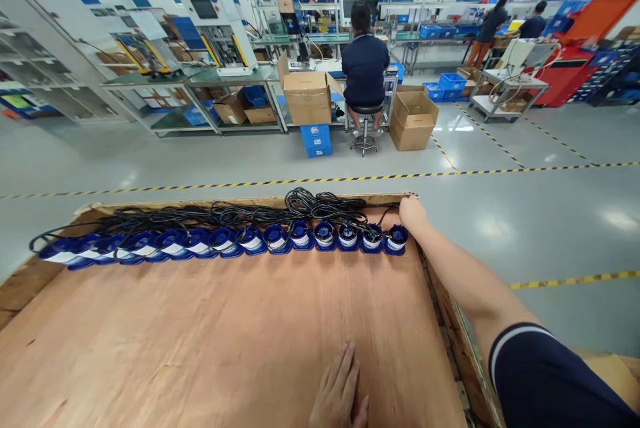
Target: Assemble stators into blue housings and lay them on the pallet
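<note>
My left hand (337,388) lies flat on the plywood floor (225,328) of a wooden crate, fingers stretched out and holding nothing. At the crate's far right corner, my right hand (413,213) is closed around a black cable (387,205); its fingertips are mostly hidden. Just below and left of that hand stands the last blue round part with a white label (397,239). Several more such blue parts (300,235) form a row along the far wall. Behind them, their black cables (245,213) lie in a tangled bundle against the wall.
Low wooden walls (460,328) edge the crate. Beyond a yellow-black floor line (250,183), a person (366,68) sits on a stool at a workbench, between cardboard boxes (307,98). Blue bins (316,140) stand under one box. Two more people work at the far right.
</note>
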The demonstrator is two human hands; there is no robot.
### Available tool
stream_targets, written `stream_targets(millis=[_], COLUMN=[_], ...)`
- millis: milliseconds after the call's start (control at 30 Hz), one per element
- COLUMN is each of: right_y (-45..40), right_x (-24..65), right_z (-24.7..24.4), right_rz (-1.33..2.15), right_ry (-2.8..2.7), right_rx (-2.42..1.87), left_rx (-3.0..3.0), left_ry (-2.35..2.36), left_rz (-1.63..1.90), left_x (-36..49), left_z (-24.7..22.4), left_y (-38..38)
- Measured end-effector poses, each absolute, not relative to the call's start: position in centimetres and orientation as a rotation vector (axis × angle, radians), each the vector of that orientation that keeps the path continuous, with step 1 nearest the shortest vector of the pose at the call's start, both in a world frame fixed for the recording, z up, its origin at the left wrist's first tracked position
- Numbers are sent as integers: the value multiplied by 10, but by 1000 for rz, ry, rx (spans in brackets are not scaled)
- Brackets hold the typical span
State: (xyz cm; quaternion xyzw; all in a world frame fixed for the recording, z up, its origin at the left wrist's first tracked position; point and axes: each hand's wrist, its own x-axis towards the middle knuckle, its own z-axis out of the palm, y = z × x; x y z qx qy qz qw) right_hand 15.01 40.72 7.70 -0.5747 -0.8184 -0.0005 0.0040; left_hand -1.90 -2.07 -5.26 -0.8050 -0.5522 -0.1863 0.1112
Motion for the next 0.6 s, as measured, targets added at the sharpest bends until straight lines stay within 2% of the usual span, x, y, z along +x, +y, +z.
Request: stream_targets(millis=[67, 233, 467, 600], right_y=[377, 305, 291, 268], right_x=[147, 136, 140, 95], right_z=[77, 57, 51, 63], right_rz=[-29, -3, -118, -95], right_ry=[-2511, -2599, -2610, -2546], right_rx=[-1785, -1419, -1391, -1381], left_rx=[-2373, -2360, -2411, -2464], left_ry=[-1639, -1779, -1888, -1866], left_rz=[-585, -738, -847, -910], left_x=[-18, -10, -8, -43], left_z=[-49, -34, -16, -11], left_y=[-22, -25, -33, -59])
